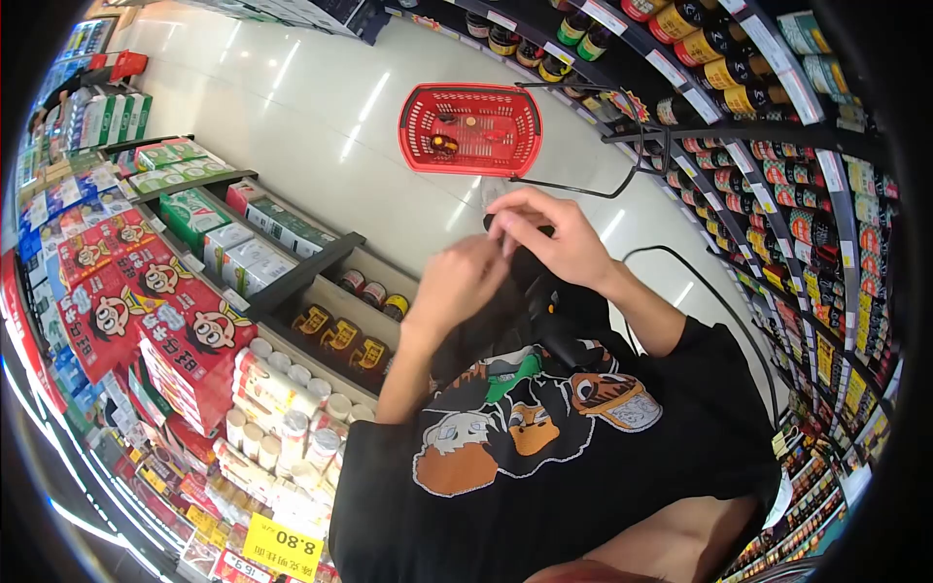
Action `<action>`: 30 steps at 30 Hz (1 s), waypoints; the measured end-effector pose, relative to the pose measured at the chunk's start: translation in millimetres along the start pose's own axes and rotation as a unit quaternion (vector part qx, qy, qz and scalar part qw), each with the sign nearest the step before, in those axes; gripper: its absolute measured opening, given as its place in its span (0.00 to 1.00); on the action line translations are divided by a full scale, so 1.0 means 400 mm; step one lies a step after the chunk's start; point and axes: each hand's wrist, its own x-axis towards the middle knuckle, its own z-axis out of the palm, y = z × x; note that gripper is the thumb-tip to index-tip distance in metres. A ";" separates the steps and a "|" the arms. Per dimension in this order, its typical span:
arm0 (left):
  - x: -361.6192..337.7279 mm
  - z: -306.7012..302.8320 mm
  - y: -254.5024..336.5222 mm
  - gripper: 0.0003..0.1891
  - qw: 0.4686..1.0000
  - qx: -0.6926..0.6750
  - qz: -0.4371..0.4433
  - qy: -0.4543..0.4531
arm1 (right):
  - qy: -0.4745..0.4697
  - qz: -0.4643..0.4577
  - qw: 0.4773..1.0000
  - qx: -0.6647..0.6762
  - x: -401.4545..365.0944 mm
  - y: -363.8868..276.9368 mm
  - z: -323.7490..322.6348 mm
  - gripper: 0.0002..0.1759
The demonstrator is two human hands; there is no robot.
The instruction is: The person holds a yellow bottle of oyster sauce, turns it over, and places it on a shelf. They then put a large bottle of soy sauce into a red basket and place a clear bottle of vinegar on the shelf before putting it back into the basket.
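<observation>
My left hand (pixel 461 284) and my right hand (pixel 552 236) meet in front of my body, fingers bent and fingertips pressed together. Something thin and translucent, like clear plastic (pixel 492 191), shows just beyond my right fingers. I cannot tell what the fingertips hold. On the floor past my hands stands a red shopping basket (pixel 531 155), with a dark jar with a yellow lid or label (pixel 443 144) lying inside it.
Shelves of sauce bottles and jars (pixel 734 73) curve along the right. On the left are red snack boxes (pixel 180 282), cartons (pixel 255 262) and a bin of yellow-labelled jars (pixel 340 335). Black metal bars (pixel 637 160) jut out near the basket. Pale tiled floor (pixel 321 87) runs between.
</observation>
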 end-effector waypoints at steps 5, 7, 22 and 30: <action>0.045 -0.119 -0.113 0.13 0.995 0.093 -0.038 0.022 | -0.024 0.006 1.000 0.003 0.117 -0.068 0.034 0.11; 0.059 -0.146 -0.146 0.13 0.995 0.043 -0.085 0.028 | -0.004 -0.009 1.000 -0.005 0.158 -0.058 0.045 0.12; 0.228 -0.148 -0.434 0.12 0.967 -0.076 -0.008 -0.243 | 0.183 0.090 0.979 -0.009 0.353 0.016 0.152 0.09; 0.361 0.263 -0.741 0.17 0.936 -0.048 -0.116 -0.330 | 0.186 0.125 0.974 0.036 0.455 0.262 0.152 0.11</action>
